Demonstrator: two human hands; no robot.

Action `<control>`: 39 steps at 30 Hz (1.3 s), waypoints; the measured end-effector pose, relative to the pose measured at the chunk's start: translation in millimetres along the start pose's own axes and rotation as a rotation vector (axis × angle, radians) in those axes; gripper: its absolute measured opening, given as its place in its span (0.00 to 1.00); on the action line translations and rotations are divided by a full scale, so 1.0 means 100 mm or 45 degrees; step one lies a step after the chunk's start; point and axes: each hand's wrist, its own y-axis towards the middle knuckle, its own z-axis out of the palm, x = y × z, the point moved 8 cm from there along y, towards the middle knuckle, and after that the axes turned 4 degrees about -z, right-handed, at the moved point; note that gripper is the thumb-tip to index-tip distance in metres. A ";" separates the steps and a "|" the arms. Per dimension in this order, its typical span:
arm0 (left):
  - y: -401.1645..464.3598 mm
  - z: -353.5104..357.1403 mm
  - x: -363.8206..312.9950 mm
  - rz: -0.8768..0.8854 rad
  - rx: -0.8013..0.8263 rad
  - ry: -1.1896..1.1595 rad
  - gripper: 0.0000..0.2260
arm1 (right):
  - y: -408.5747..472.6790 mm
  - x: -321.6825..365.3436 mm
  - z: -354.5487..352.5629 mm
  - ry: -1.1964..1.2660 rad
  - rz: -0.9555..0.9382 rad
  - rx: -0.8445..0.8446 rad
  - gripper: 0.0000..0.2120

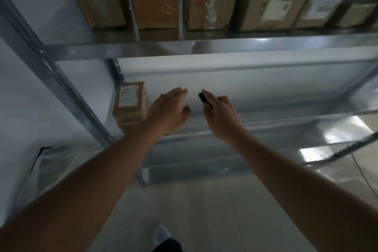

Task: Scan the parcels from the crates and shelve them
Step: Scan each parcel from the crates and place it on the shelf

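Note:
A brown cardboard parcel (129,104) with a white label stands upright at the left end of the middle metal shelf (266,127). My left hand (169,110) hovers just to its right, fingers straight and holding nothing. My right hand (219,111) grips a small black scanner (203,98), whose tip points toward the shelf's back. Both arms reach forward over the shelf's front rail.
Several cardboard boxes (208,2) line the upper shelf (204,47). A grey upright post (51,73) runs diagonally at the left. A lower shelf level (204,170) sits below. My shoe (161,233) stands on the pale floor.

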 end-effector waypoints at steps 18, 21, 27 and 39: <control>-0.62 0.09 -4.26 0.626 -0.070 0.063 0.30 | -2.24 -1.95 -3.16 -0.287 0.223 -0.439 0.24; -0.53 0.20 -4.90 0.747 -0.048 0.054 0.30 | -2.49 -2.34 -3.61 -0.319 0.308 -0.520 0.24; -0.21 0.68 -6.18 0.990 0.025 0.041 0.30 | -2.88 -3.28 -4.38 -0.372 0.511 -0.669 0.22; 0.53 1.73 -9.00 1.501 0.145 0.048 0.29 | -3.56 -5.34 -5.86 -0.511 0.962 -0.893 0.24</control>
